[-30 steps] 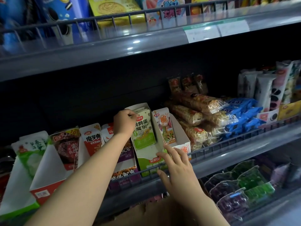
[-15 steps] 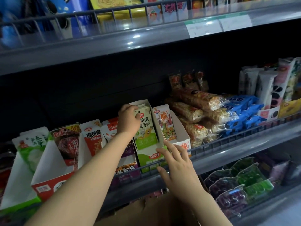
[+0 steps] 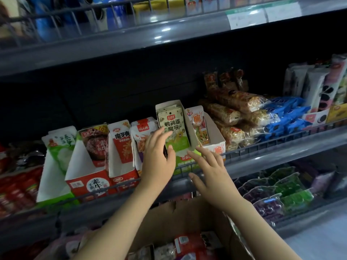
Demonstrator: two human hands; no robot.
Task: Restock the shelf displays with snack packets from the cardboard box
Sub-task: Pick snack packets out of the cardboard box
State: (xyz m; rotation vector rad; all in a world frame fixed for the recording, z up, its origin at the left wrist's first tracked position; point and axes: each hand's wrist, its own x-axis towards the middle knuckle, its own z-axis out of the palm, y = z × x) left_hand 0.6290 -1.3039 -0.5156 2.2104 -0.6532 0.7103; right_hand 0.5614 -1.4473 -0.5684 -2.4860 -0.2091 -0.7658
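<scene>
Both our hands are off the green packets now: the left hand (image 3: 156,152) has dropped from the top of the stack and hangs open, fingers spread, before the display carton (image 3: 185,162); the right hand (image 3: 208,166) is open too. That stack looks seated. The packets (image 3: 173,129) stand at one o'clock of the left hand; the cardboard box (image 3: 187,218) waits at six.

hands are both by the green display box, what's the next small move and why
Probably bring the right hand down into the cardboard box for another packet. Both hands look empty with fingers spread: the left hand lies against the front green packet, which stands upright in its display box, so that packet seems placed. More packets show in the carton below.
</scene>
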